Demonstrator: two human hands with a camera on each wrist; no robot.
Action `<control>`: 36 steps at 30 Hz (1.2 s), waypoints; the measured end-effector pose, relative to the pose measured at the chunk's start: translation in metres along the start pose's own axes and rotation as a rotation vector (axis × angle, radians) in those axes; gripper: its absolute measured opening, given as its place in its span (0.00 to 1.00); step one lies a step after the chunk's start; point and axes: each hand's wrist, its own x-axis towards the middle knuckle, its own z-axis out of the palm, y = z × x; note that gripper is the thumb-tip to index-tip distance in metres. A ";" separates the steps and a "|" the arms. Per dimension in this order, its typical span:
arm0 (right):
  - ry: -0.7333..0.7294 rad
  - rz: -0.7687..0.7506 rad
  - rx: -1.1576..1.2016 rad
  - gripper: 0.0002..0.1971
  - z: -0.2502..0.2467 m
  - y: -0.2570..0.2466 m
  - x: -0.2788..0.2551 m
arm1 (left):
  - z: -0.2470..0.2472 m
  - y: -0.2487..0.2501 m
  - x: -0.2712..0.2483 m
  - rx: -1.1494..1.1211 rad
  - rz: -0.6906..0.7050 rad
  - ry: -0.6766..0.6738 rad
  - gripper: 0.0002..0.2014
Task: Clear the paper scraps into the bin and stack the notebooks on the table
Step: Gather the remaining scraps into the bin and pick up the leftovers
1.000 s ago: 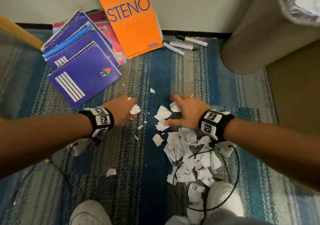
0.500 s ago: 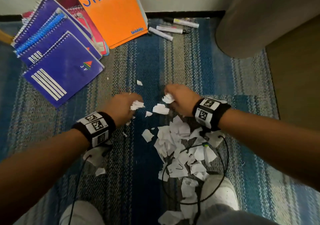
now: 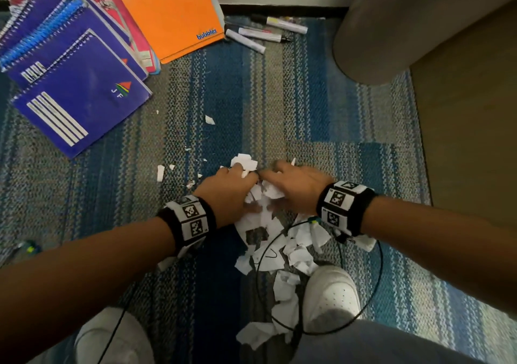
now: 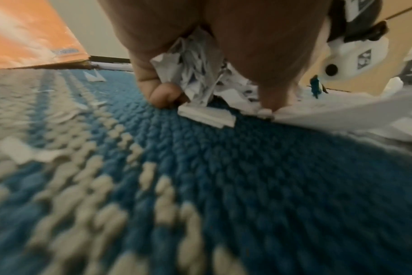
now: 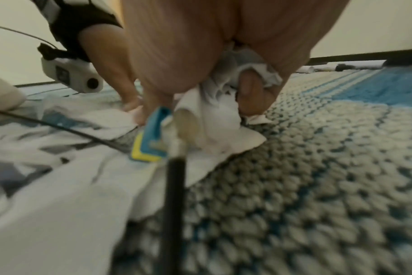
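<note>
White paper scraps (image 3: 277, 254) lie heaped on the striped rug in front of my shoes. My left hand (image 3: 232, 184) and right hand (image 3: 291, 184) meet knuckle to knuckle at the far end of the heap. The left wrist view shows my left hand (image 4: 176, 78) with curled fingers around a crumpled wad of scraps (image 4: 195, 65). My right hand (image 5: 233, 87) also grips a bunch of scraps (image 5: 214, 111). Purple notebooks (image 3: 81, 103), a pink one and an orange steno pad (image 3: 170, 13) lean at the far left. The grey bin (image 3: 397, 27) stands at the far right.
Several marker pens (image 3: 260, 34) lie by the wall between the steno pad and the bin. Small stray scraps (image 3: 209, 120) dot the rug toward the notebooks. My white shoes (image 3: 330, 296) and a looping black cable (image 3: 375, 279) sit among the scraps near me.
Both hands have swept inward from about a hand's width apart until they touch, bunching scraps between them. The view has tilted down and closer to the rug.
</note>
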 end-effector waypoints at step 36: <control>0.479 0.078 0.371 0.13 -0.052 0.010 0.004 | -0.035 -0.020 -0.001 -0.333 -0.113 0.227 0.15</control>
